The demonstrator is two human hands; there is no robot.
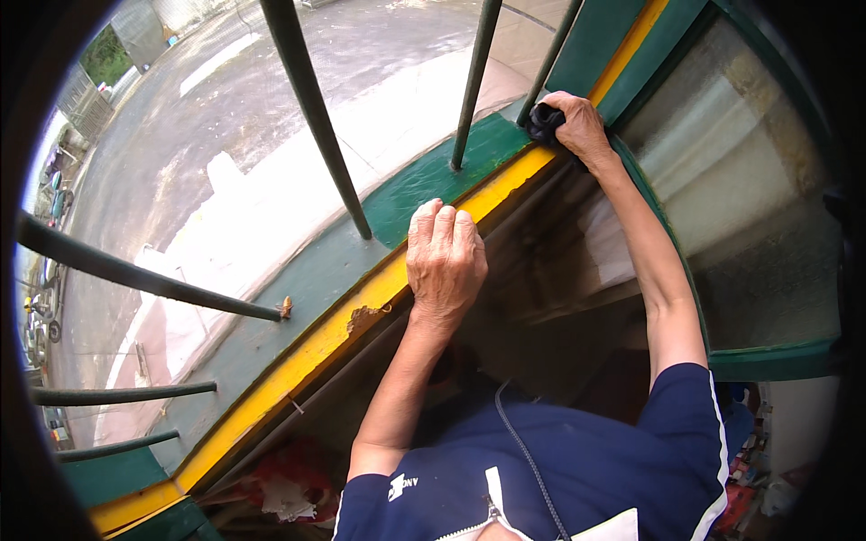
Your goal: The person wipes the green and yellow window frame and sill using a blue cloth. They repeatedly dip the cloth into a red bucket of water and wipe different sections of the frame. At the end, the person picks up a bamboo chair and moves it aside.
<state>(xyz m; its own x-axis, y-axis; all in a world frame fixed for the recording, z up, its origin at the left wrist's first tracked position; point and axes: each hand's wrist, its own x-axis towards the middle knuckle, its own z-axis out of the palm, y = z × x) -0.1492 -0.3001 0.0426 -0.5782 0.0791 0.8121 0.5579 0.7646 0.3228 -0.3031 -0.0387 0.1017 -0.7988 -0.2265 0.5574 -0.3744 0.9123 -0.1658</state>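
My right hand [582, 128] is closed on a bunched black cloth [544, 124], pressed at the corner of the window frame beside the last metal bar [551, 64]. With its fingers curled over the yellow-painted edge [511, 182] of the windowsill, my left hand [445, 253] rests between two bars. The green sill [433, 177] looks dark and shiny, perhaps wet, from beside my left hand to the black cloth; farther left it is duller and greyer. The yellow paint is chipped left of my left hand.
Upright metal bars [325, 128] rise from the sill. A small brown object [286, 308] lies by one bar's foot. On the right stands a green-framed glass pane [758, 203]. A nail [296, 404] sticks out of the yellow edge. Paved ground lies outside.
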